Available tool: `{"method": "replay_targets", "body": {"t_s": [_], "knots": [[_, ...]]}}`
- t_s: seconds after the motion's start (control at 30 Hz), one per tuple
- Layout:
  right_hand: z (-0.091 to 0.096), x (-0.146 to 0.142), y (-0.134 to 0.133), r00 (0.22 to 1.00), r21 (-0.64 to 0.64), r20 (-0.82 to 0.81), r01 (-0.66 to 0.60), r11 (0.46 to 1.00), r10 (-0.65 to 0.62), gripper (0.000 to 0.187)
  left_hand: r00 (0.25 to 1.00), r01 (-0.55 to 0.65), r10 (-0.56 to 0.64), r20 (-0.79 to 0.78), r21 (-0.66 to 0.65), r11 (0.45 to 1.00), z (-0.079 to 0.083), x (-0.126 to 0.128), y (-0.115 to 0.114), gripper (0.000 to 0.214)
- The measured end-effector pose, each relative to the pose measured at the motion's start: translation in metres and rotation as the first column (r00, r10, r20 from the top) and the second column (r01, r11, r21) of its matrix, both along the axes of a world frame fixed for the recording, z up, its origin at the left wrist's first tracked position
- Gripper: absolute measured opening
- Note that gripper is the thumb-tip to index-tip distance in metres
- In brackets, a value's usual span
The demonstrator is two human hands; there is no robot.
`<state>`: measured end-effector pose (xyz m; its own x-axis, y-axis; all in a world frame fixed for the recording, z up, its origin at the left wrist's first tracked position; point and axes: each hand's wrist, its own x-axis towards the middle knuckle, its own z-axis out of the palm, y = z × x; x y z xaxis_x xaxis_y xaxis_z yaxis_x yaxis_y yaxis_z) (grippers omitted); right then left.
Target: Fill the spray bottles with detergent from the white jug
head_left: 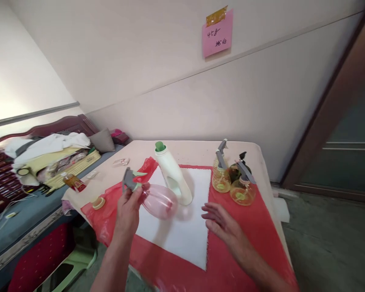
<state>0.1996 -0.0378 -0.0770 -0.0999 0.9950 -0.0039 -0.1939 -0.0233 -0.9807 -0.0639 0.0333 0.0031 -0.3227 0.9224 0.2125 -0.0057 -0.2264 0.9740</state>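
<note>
My left hand (130,202) grips a clear pink spray bottle (160,201) by its neck, just under the grey trigger head (128,179). The bottle is tilted nearly sideways, its base pointing right. Over the right part of a white sheet (182,235), my right hand (219,221) hovers with fingers stretched and holds nothing. Behind the pink bottle a pale green jug (173,172) with a handle stands uncapped, something green showing in its mouth. A round cap (98,203) lies on the red plastic at the left.
Several spray bottles with grey heads, including a yellowish one (242,192), stand at the right. Red plastic (243,227) covers much of the table (240,148). At the left are a drink bottle (73,181), a stool (54,259) and a cluttered sofa (6,219). A pink note (217,34) hangs on the wall.
</note>
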Motion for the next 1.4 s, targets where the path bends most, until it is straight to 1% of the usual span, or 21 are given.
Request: {"method": "replay_targets", "body": {"t_s": [0.03,0.1,0.17,0.2,0.3,0.37,0.47,0.53,0.57,0.63,0.7,0.77,0.87,0.93,1.0,1.07,1.17,1.23,1.3,1.37,1.4], "knots": [[0.003,-0.001,-0.002,0.977,-0.044,-0.194,-0.099,0.994,0.089,0.053,0.987,0.153,-0.151,0.058,-0.028,0.988,0.002,0.016,-0.013,0.036],[0.006,-0.004,-0.006,0.830,-0.055,-0.497,-0.320,0.946,0.252,0.059,0.922,0.371,-0.359,0.148,-0.064,0.926,0.006,0.048,-0.032,0.034],[0.008,-0.005,-0.010,0.701,-0.024,-0.626,-0.454,0.890,0.341,0.061,0.858,0.490,-0.466,0.215,-0.076,0.868,0.007,0.075,-0.042,0.031],[0.009,-0.005,-0.012,0.676,-0.018,-0.646,-0.479,0.878,0.355,0.059,0.830,0.529,-0.497,0.252,-0.074,0.846,0.007,0.085,-0.044,0.030],[0.014,-0.004,-0.014,0.706,-0.019,-0.625,-0.441,0.897,0.333,0.051,0.781,0.552,-0.507,0.364,-0.023,0.834,0.004,0.102,-0.043,0.031],[0.018,-0.003,-0.013,0.807,-0.023,-0.508,-0.364,0.931,0.302,0.053,0.776,0.517,-0.470,0.420,0.001,0.856,-0.002,0.106,-0.041,0.029],[0.018,-0.005,-0.009,0.988,-0.032,-0.091,-0.125,0.992,0.121,0.063,0.812,0.439,-0.391,0.433,-0.014,0.898,-0.014,0.110,-0.036,0.024],[0.011,-0.007,-0.006,0.980,0.035,0.183,0.074,0.997,-0.079,0.074,0.845,0.374,-0.329,0.422,-0.025,0.927,-0.023,0.111,-0.032,0.023],[0.007,-0.007,-0.004,0.960,0.070,0.245,0.120,0.990,-0.134,0.077,0.853,0.347,-0.304,0.424,-0.025,0.937,-0.027,0.111,-0.030,0.023],[0.000,-0.003,-0.001,0.973,0.092,0.217,0.062,0.994,-0.081,0.073,0.848,0.331,-0.286,0.447,-0.026,0.943,-0.032,0.108,-0.027,0.023],[-0.002,0.005,0.002,0.995,0.070,0.059,-0.090,0.993,0.086,0.055,0.813,0.381,-0.326,0.482,-0.017,0.924,-0.036,0.101,-0.025,0.023],[0.003,0.013,0.003,0.969,0.063,-0.111,-0.216,0.974,0.222,0.049,0.763,0.474,-0.406,0.502,-0.008,0.881,-0.039,0.093,-0.025,0.026],[0.018,0.014,0.003,0.885,0.059,-0.265,-0.381,0.923,0.382,0.069,0.715,0.585,-0.500,0.489,-0.025,0.811,-0.042,0.087,-0.027,0.027],[0.024,0.006,0.003,0.879,0.047,-0.200,-0.432,0.901,0.432,0.084,0.715,0.599,-0.511,0.476,-0.040,0.800,-0.044,0.087,-0.028,0.027],[0.022,-0.006,0.004,0.944,0.045,0.056,-0.329,0.943,0.326,0.089,0.740,0.571,-0.497,0.453,-0.035,0.820,-0.045,0.087,-0.029,0.026],[0.012,-0.020,0.005,0.929,0.170,0.366,-0.126,0.977,0.056,0.086,0.790,0.504,-0.455,0.411,-0.011,0.864,-0.046,0.088,-0.030,0.024],[-0.004,-0.038,0.004,0.760,0.446,0.556,0.070,0.892,-0.337,0.082,0.855,0.370,-0.356,0.377,0.039,0.928,-0.045,0.090,-0.032,0.024],[-0.008,-0.044,0.002,0.726,0.477,0.559,0.113,0.872,-0.400,0.084,0.872,0.319,-0.314,0.375,0.051,0.947,-0.043,0.089,-0.033,0.025],[-0.004,-0.042,0.001,0.829,0.364,0.494,0.076,0.928,-0.261,0.085,0.857,0.363,-0.352,0.376,0.043,0.931,-0.041,0.084,-0.034,0.024],[0.006,-0.033,0.003,0.959,0.185,0.274,-0.126,0.975,0.072,0.079,0.788,0.488,-0.458,0.411,0.036,0.872,-0.040,0.078,-0.034,0.025],[0.011,-0.027,0.004,0.962,0.116,0.123,-0.258,0.959,0.244,0.076,0.737,0.558,-0.517,0.436,0.040,0.829,-0.040,0.076,-0.035,0.026]]}}
